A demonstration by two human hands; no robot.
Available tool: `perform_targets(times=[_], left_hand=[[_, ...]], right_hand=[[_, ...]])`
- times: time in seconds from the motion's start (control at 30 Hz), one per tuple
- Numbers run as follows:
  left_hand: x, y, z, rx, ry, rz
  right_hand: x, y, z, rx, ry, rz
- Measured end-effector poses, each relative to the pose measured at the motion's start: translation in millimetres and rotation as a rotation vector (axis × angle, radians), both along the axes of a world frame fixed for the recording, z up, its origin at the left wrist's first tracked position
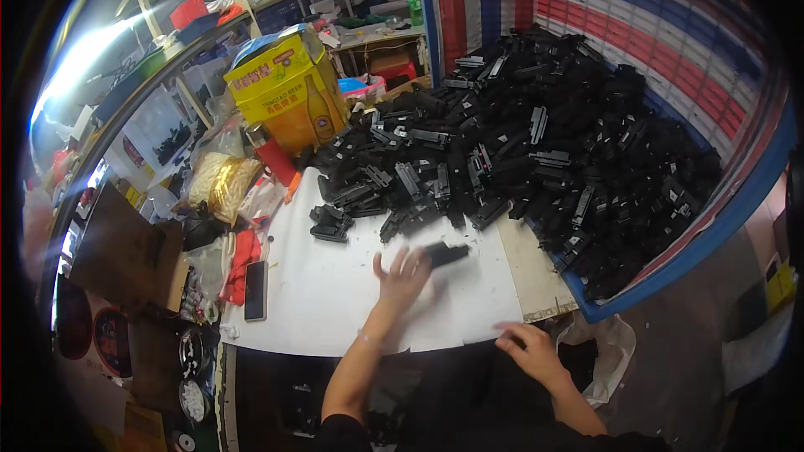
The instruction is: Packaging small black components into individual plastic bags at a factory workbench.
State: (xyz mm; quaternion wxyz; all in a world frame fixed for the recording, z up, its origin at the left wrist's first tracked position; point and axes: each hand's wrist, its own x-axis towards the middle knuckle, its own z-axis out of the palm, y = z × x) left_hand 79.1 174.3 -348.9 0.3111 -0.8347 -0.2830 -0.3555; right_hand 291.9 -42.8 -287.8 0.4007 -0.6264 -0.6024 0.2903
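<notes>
Over the white-covered table, my left hand (404, 276) has a dark block-shaped black plastic part (448, 255) at its thumb side. The part seems pinched between thumb and fingers while the other fingers spread; blur softens the grip. By the front right edge of the white sheet (335, 301), my right hand (534, 355) is held with loosely bent fingers apart and nothing in it. A large heap of similar black plastic parts (494, 146), some with grey strips, rises beyond both hands. Two or so strays lie at the heap's near left edge.
A smartphone (255, 291) lies at the sheet's left edge, beside red cloth or plastic (241, 264). A yellow carton (289, 92) stands behind. Blue-framed striped sheeting (653, 42) encloses the heap on the right. Below my right hand hangs a white sack (615, 356).
</notes>
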Motion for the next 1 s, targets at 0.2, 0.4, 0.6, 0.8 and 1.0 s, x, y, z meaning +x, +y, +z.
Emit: perform_targets(times=[0.2,0.4,0.6,0.8,1.0], left_hand=[[-22.0,-98.3,35.8,0.307,0.035,-0.133],[-29.9,-105.9,45.1,-0.042,-0.082,-0.305],[-17.6,-121.4,84.4,-1.206,-0.491,-0.532],[-4.2,-133.3,95.9,-1.389,-0.599,-0.556],[5.6,-144.5,92.8,-1.396,-0.543,-0.552]], right_hand=[[-11.2,19.8,-22.0,-0.037,0.868,0.046],[-22.1,7.5,3.6,0.092,0.848,-0.036],[-20.0,-7.4,8.3,0.153,0.736,-0.005],[-15.4,-12.8,7.6,0.201,0.747,-0.033],[-8.1,-21.4,3.5,0.240,0.662,-0.104]])
